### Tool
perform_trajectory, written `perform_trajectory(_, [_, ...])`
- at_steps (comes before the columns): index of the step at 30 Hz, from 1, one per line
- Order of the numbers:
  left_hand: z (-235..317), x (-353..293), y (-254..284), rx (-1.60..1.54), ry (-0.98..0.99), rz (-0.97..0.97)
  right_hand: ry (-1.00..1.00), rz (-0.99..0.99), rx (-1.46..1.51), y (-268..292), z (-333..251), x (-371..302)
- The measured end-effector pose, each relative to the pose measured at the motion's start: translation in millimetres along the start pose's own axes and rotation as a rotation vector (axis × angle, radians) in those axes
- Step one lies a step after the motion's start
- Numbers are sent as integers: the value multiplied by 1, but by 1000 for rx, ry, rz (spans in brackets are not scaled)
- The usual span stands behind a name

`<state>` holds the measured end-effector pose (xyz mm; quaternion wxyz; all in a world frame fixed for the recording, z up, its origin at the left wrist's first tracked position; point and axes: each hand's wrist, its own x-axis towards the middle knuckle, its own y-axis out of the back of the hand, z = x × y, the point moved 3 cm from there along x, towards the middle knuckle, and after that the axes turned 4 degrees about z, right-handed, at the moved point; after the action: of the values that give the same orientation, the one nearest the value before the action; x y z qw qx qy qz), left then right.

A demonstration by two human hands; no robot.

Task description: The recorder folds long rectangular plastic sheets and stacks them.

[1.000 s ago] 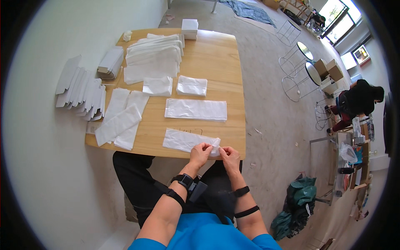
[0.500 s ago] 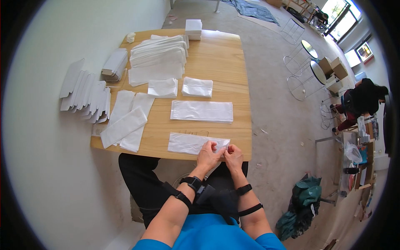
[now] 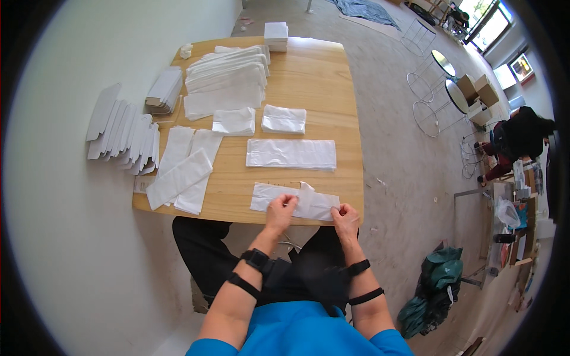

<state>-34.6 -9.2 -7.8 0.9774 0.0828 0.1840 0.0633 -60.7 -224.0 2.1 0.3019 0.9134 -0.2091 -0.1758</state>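
Note:
At the table's near edge lies a thin white folded sheet (image 3: 323, 203), long and narrow, glossy like film or soft paper. My left hand (image 3: 279, 214) pinches its upper layer, and a loose flap of it stands up beside those fingers. On the sheet's right end, my right hand (image 3: 347, 222) has thumb and fingers closed on the corner. A matching flat white strip (image 3: 291, 153) rests just beyond. Farther off are two shorter folded white bundles, a left one (image 3: 234, 122) and a right one (image 3: 284, 120).
The wooden table (image 3: 320, 77) also carries a fanned pile of white sheets (image 3: 225, 83), crossed strips (image 3: 181, 178), flat white cartons (image 3: 164, 88) and white boxes (image 3: 276, 35). More cartons (image 3: 122, 133) stand by the wall. Right: stools (image 3: 456, 96), dark bags (image 3: 436, 291), a person (image 3: 522, 133).
My left hand has moved left, away from the right hand, and a flap of the sheet is now lifted and drawn back. My right hand has shifted slightly right with the corner.

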Motion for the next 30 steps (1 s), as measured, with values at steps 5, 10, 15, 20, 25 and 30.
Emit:
perform_trajectory(5, [19,10,99,-197,112,16,74,78,-36,19,8,13])
perform_trajectory(10, [0,20,202,-186,173,127,94,90,-32,28,13,24])
perform_trajectory(15, [-3,20,234,-187,167,191,107,159,-37,30,21,30])
perform_trajectory(20, [-8,26,249,-111,163,207,114,174,-89,35,18,32])
perform_trajectory(25, [-5,28,250,28,149,252,82,166,-132,41,27,38])
perform_trajectory(30, [36,-2,219,932,-444,504,337,360,-437,58,-21,13])
